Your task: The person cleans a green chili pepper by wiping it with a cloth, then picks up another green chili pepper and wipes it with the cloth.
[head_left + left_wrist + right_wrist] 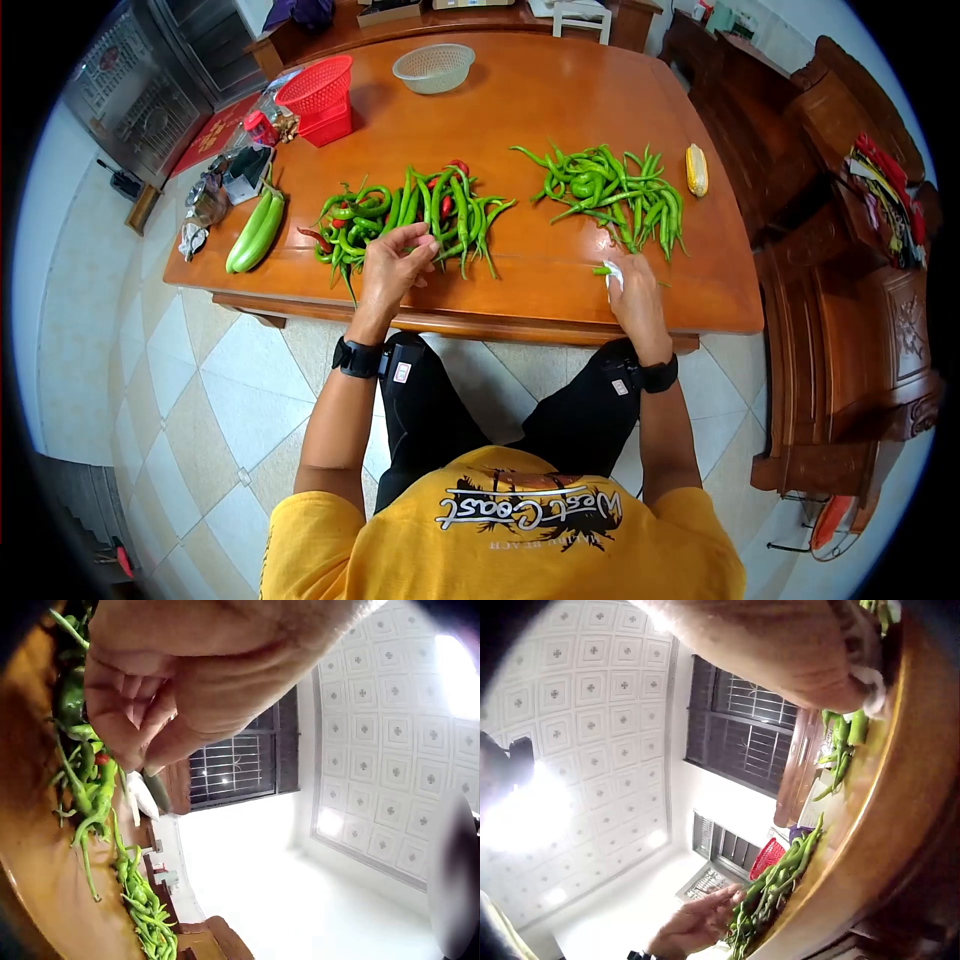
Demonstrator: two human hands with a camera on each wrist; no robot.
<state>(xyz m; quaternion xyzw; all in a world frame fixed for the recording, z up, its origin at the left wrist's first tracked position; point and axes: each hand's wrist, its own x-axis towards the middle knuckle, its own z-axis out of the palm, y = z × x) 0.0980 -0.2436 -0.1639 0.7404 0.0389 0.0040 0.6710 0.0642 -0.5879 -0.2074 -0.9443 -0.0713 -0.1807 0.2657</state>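
Observation:
Over the near edge of a mixed pile of green and red chili peppers (463, 218), my left hand (395, 265) hovers with loosely bent fingers, thumb near the fingertips. Nothing shows between them in the head view. My right hand (637, 300) holds a crumpled white tissue (614, 274) and a green chili pepper (601, 271), whose end sticks out to the left. The right wrist view shows the tissue (873, 684) under the curled fingers, with the pepper (859, 729) below. Just beyond this hand lies a pile of green chili peppers (597, 184).
Two long green eggplants (257, 232) lie at the table's left, and an ear of corn (697, 170) on the right. Farther back stand a red basket (318, 92) and a pale colander (433, 70). The wooden table's (520, 300) front edge runs just before my knees.

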